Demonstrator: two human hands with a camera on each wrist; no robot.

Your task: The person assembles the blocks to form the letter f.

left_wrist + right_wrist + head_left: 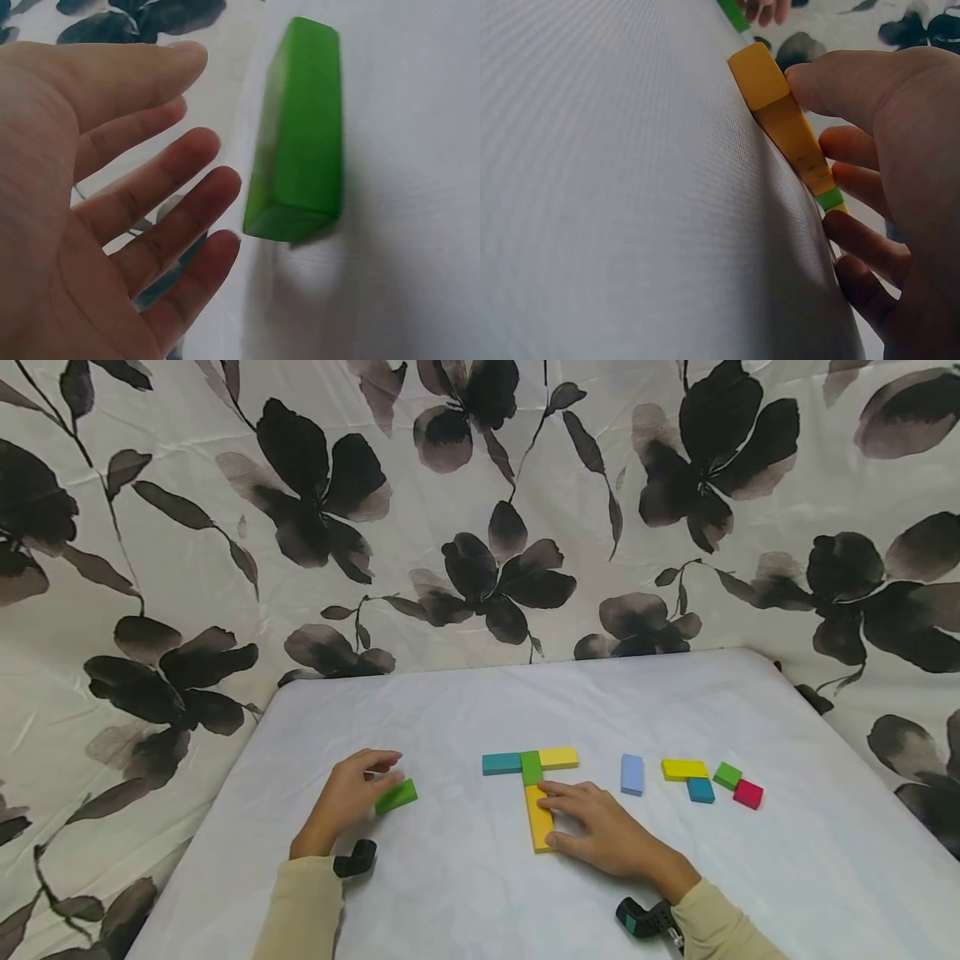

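Note:
My left hand [351, 793] has its fingers spread loosely beside a green block [397, 797] that lies slanted on the cloth. In the left wrist view a gap shows between those fingertips and the green block [309, 127]. My right hand [611, 833] rests its fingertips and thumb along the right side of an orange block [538, 818], with the fingers relaxed. The far end of the orange block meets a small green block [531, 768]. Flanking that green piece are a teal block [501, 764] on its left and a yellow block [559, 757] on its right, forming a T.
Right of the T lie a light blue block [632, 775], a bright yellow block [684, 769], a small blue block [701, 790], a small green cube [727, 775] and a red block [747, 793]. White cloth [450, 902] covers the table; a flower-patterned curtain [420, 510] hangs behind.

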